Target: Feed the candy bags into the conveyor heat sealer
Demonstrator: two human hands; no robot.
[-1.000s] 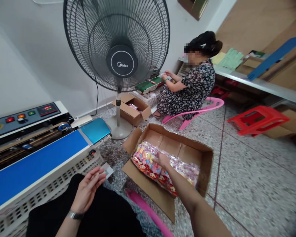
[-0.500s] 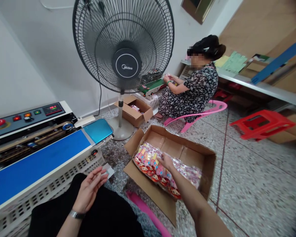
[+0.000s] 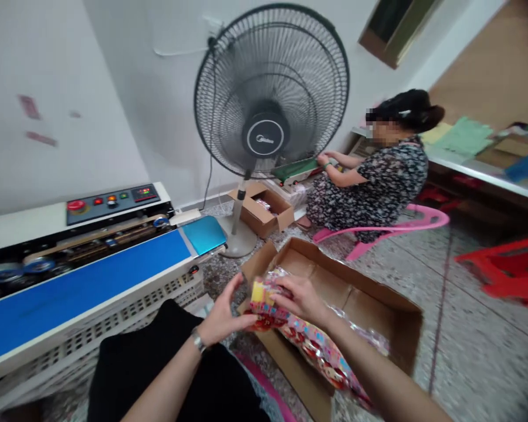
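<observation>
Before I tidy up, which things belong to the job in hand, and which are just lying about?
In the job: colourful packets, held by the right hand; nearest open carton.
Seemingly just around: standing fan; red stool; green sheets.

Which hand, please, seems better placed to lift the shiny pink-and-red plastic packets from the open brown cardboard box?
Probably the right hand: it grips the packets at one end, right at the box. The left hand is beside that end, open, thumb and fingers spread.
</observation>
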